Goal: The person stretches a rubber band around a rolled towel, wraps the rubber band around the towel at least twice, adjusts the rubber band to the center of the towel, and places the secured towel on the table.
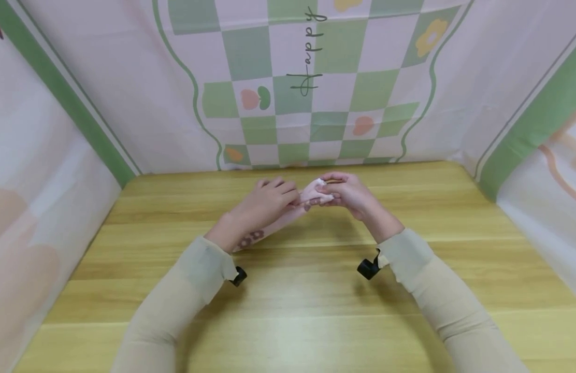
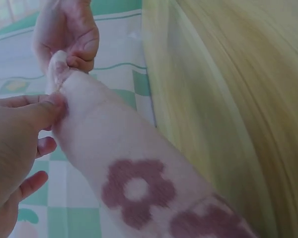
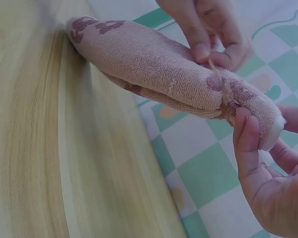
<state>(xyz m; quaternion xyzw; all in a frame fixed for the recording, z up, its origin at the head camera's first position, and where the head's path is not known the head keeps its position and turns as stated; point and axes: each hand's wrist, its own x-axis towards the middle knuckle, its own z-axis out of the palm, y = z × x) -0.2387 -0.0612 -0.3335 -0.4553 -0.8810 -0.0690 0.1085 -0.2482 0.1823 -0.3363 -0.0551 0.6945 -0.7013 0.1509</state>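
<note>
A pink terry towel (image 3: 149,69) with dark flower prints is bunched into a long roll, slanting up from the table. Near its upper end a thin tan band or cord (image 3: 213,66) cinches it; which of the two I cannot tell. My left hand (image 1: 269,202) pinches this strand between thumb and fingertip beside the towel, as the right wrist view shows. With its thumb and fingers, my right hand (image 1: 347,192) grips the gathered white-edged end past the cinch. In the left wrist view, flowers (image 2: 138,191) show on the towel's lower part.
The wooden table (image 1: 288,311) spreads beneath both arms. Behind it hangs a cloth backdrop (image 1: 292,124) with green checks, and similar cloth stands at both sides. A small black camera (image 1: 368,268) hangs under the right cuff, another (image 1: 239,276) under the left.
</note>
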